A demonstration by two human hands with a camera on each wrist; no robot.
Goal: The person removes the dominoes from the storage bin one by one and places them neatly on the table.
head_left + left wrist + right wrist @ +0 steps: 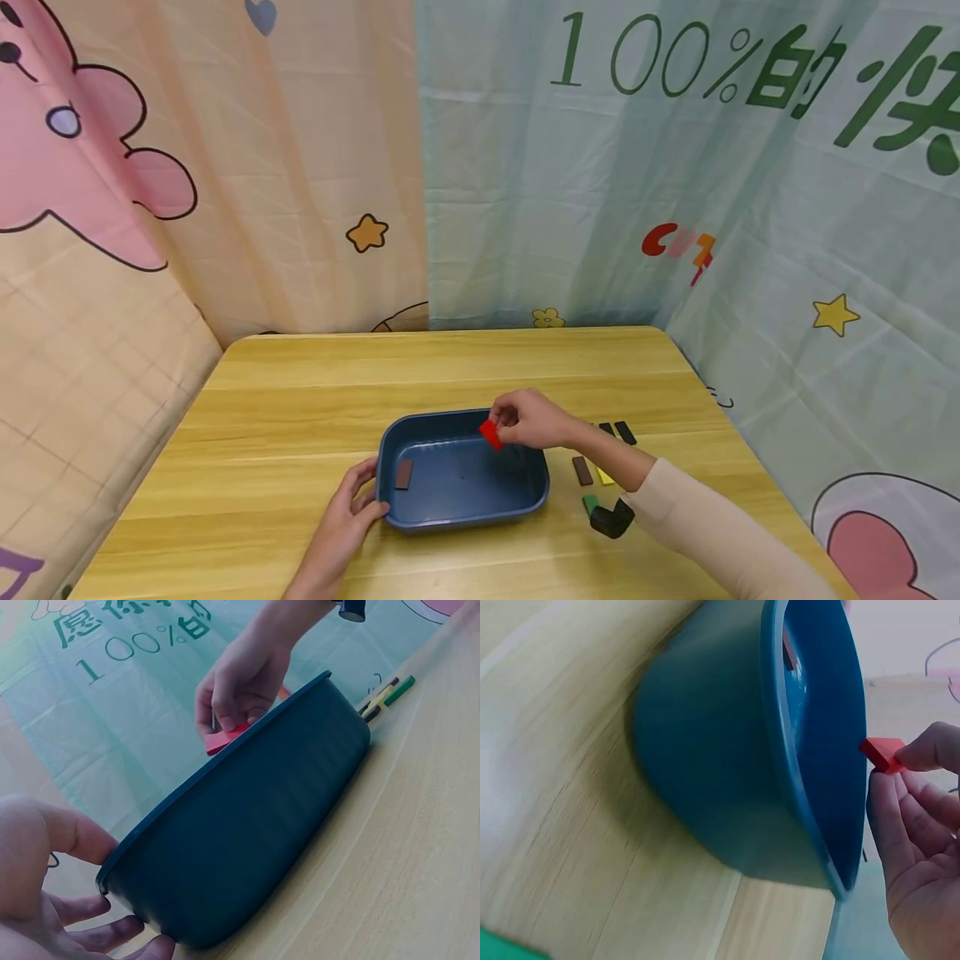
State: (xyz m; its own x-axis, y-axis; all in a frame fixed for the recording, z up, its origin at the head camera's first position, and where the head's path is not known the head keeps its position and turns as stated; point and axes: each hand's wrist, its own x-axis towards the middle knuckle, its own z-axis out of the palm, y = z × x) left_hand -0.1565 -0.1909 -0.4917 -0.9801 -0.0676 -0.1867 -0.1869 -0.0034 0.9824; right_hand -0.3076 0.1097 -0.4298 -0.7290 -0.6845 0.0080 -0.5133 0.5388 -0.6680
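A dark blue plastic bin (459,526) sits on the table, with one brown block (403,474) lying at the left of its floor. My left hand (347,510) grips the bin's left end, thumb at the rim and fingers against the outside wall, as the left wrist view (45,885) shows. Over the bin's far right part, my right hand (534,419) pinches a small red block (491,434) between thumb and fingertips. In the right wrist view the red block (885,753) appears at rim height, overlapping the far rim.
Right of the bin, partly behind the right forearm, lie another brown block (582,471), a yellow block (605,477), a green block (591,504) and black blocks (626,432). A black device (612,519) sits at the right wrist. Printed curtains (510,167) border the wooden table (262,417).
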